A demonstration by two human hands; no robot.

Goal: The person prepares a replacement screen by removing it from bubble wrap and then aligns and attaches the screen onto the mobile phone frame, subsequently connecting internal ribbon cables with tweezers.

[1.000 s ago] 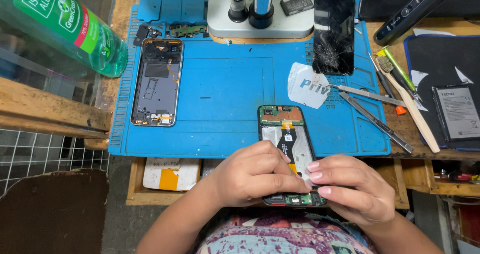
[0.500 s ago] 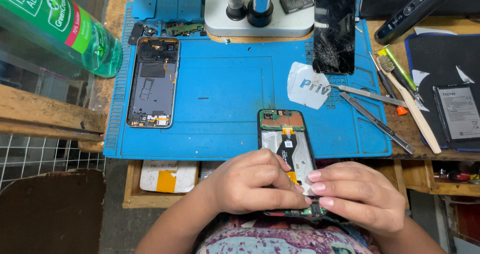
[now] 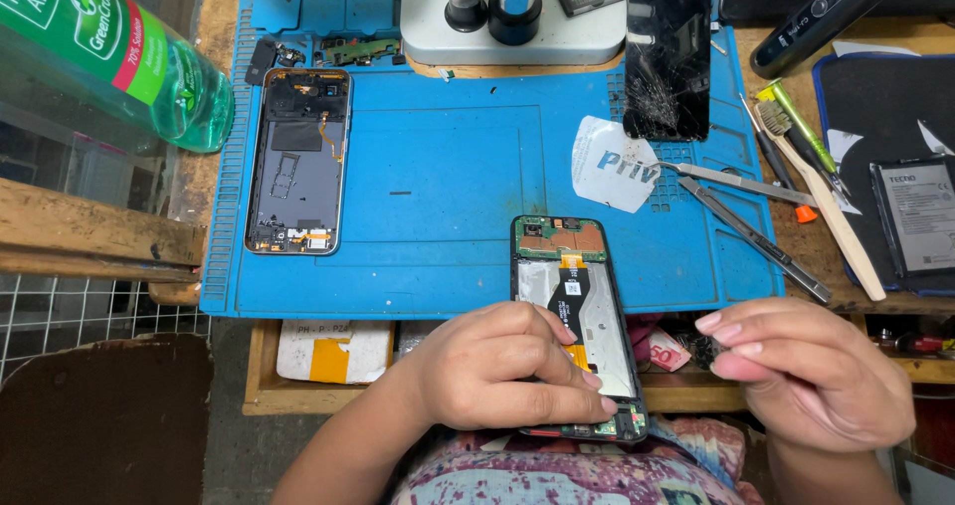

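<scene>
Head view, one entry per item.

Opened phone (image 3: 577,311): back cover off, green board at the far end, metal plate and an orange-and-black flex ribbon down the middle. Long axis runs away from the person, tilted slightly; board end points toward the microscope base (image 3: 517,32), near end overhangs the blue mat (image 3: 438,187) and the bench edge, above the lap.

Left hand (image 3: 497,371): laid over the phone's near half, fingers curled and pressing it down.

Right hand (image 3: 806,371): off the phone, just to its right, thumb and fingertips pinched together on something too small to identify.

Risks, as judged: the overhanging end could tip off the bench if the left hand eases; the exposed ribbon could crease or tear under the pressing fingers; the pinched part could drop into the clutter below.

Surroundings: second gutted phone (image 3: 298,162) far left on the mat; cracked screen (image 3: 667,52); tweezers (image 3: 746,221); green bottle (image 3: 109,52).
</scene>
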